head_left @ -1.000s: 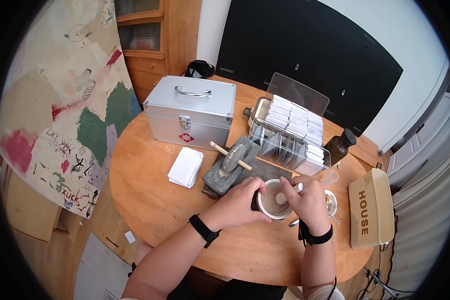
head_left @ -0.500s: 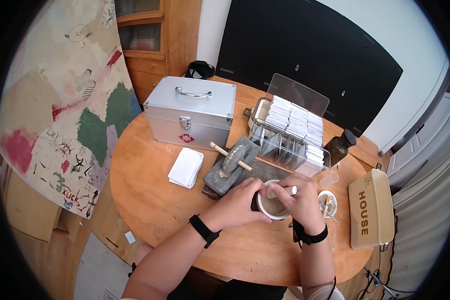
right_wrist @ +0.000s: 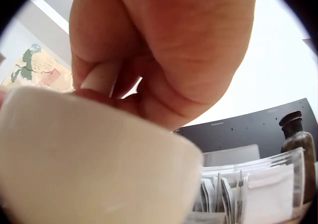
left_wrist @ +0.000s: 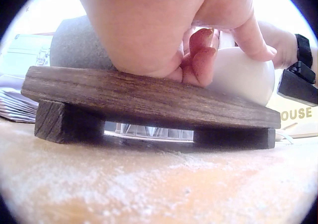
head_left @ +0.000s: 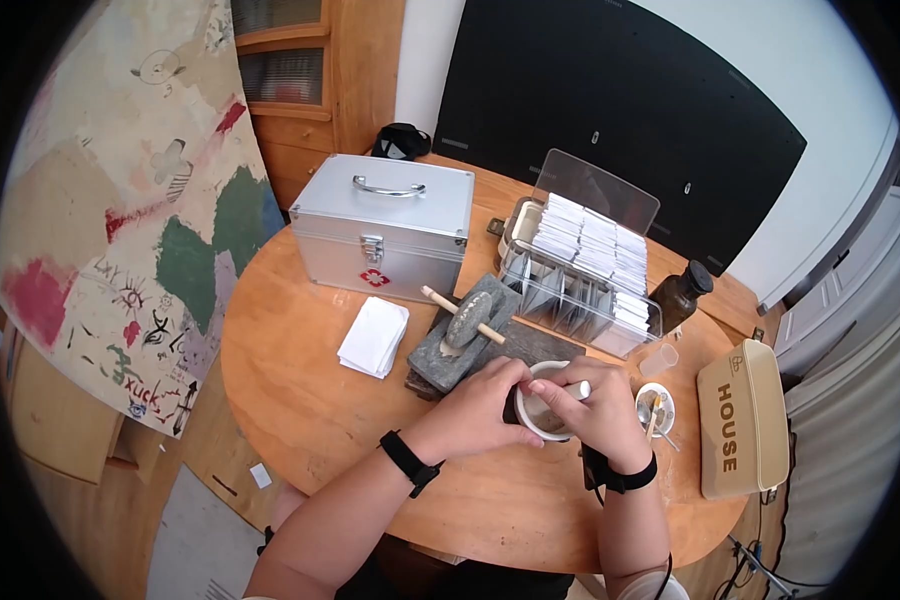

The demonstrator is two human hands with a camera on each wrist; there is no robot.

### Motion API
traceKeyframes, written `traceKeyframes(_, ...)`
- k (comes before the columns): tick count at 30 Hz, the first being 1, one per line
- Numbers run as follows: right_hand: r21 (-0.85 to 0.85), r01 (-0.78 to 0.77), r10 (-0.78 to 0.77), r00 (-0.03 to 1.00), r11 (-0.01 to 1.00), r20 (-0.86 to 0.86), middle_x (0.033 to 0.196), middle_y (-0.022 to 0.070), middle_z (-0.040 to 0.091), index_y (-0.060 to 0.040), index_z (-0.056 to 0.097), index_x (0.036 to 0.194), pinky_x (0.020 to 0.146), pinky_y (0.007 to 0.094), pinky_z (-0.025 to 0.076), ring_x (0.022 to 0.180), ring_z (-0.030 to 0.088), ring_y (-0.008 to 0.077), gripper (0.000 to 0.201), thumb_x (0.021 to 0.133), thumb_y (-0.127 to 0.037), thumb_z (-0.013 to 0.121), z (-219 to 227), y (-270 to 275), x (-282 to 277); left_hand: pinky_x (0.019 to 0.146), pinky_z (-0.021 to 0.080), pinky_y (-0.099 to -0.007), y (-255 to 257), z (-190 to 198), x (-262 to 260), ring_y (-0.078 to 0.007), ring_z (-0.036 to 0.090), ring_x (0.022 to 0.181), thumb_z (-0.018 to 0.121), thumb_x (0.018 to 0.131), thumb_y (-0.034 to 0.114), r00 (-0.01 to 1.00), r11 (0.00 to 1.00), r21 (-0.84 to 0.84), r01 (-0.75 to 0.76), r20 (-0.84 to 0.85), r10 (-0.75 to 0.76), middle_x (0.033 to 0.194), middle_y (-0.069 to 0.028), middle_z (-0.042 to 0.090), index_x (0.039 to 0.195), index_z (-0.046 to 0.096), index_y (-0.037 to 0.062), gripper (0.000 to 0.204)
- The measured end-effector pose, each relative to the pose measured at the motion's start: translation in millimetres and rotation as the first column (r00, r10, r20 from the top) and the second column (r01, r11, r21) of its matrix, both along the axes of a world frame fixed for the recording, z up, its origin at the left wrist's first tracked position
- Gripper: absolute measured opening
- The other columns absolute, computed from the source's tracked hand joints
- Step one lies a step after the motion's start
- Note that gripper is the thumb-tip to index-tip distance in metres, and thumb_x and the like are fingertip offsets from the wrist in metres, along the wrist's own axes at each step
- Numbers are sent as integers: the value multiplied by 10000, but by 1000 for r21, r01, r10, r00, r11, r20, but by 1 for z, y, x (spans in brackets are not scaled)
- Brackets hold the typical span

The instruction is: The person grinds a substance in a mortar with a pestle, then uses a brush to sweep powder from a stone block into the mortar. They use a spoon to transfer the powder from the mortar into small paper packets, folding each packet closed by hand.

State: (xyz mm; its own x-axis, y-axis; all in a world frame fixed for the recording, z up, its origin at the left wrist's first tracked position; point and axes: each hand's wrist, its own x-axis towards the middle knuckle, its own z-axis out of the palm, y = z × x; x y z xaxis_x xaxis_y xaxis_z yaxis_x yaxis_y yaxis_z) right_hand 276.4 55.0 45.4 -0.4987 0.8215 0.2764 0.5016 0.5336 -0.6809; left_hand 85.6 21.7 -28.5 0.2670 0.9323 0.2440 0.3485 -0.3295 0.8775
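Note:
A white mortar (head_left: 526,421) with brownish powder inside stands at the right end of a dark wooden board (left_wrist: 149,97). My left hand (head_left: 480,403) holds it from the left, thumb at the near side of the rim and fingers at the far side. My right hand (head_left: 607,420) grips a white pestle (head_left: 582,389) over the mortar, the handle's end poking out of the fist. The pestle leans to the right, its lower end hidden inside the mortar. Left of the mortar, on the same board, sits a grey stone grinding trough (head_left: 432,362) with a stone wheel (head_left: 470,318) on a wooden rod.
A silver case (head_left: 380,230) stands behind a stack of white paper (head_left: 374,338). Further right are a clear box (head_left: 580,300) of paper packets, a brown bottle (head_left: 682,292), a small plastic cup (head_left: 659,359), a white dish (head_left: 654,402) with utensils and a beige bin (head_left: 745,420).
My right hand has turned and moved over the mortar, swinging the pestle round inside it. My left hand keeps holding the mortar in the same place.

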Motion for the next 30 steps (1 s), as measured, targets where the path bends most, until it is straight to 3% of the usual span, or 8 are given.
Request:
traceKeyframes(5,-84,279,-266,954,957,139,710,161,685,27,761,798,557,359,499,596,659,278,286,899,-233,823,2,5,9,910,512,-399,-2,5,-2,-323,621,1068,979,685,247,1000,999,-35,13,1,-13,1119,-135,589,1116,554,43,639)
traceKeyframes(11,79,-36,41,997,996,-62,664,150,677,26,764,800,550,360,502,571,661,274,285,918,-231,799,-7,6,2,910,512,-400,0,1,0,-322,621,1055,983,680,248,1000,1000,1,-6,-15,6,1112,-127,586,1071,529,53,630)
traceKeyframes(14,-130,56,-50,998,990,48,668,149,678,19,774,815,552,353,504,572,658,272,273,915,-233,805,3,4,11,909,512,-403,-1,2,-1,-328,621,1052,983,681,251,1000,1000,5,-1,-4,1,1114,-128,587,1076,528,54,633)
traceKeyframes(18,16,310,-310,948,951,77,670,142,678,7,785,835,556,341,504,577,660,250,260,917,-239,807,4,4,4,916,514,-407,-1,2,-1,-338,625,1067,980,684,257,1000,1000,-20,12,-7,-12,1123,-137,592,1127,550,48,652)
traceKeyframes(21,201,13,8,994,980,-105,677,144,678,5,785,824,564,349,505,587,660,251,270,912,-248,815,-12,9,-1,909,514,-406,-1,0,0,-333,625,1055,982,680,256,1000,1000,6,-2,-6,3,1113,-133,588,1102,539,52,644)
traceKeyframes(25,-149,47,-41,998,988,44,682,146,679,5,784,810,566,363,507,590,656,278,271,907,-246,817,3,2,8,905,514,-410,-1,0,0,-333,626,1053,982,678,253,1000,1000,18,-5,0,5,1111,-132,587,1078,532,55,634)
traceKeyframes(28,-48,307,-294,938,951,183,681,150,678,9,782,804,564,367,507,589,656,280,277,908,-246,816,4,3,8,917,514,-413,-1,4,-2,-341,628,1075,978,683,255,1000,999,-37,19,-2,-19,1128,-142,592,1099,541,47,638)
traceKeyframes(30,29,210,-212,973,977,86,692,152,683,4,784,817,566,366,507,593,659,282,263,906,-241,817,-3,5,4,911,515,-410,-1,4,-1,-335,628,1065,978,683,252,1000,1000,-26,9,-3,-9,1121,-139,589,1094,539,47,635)
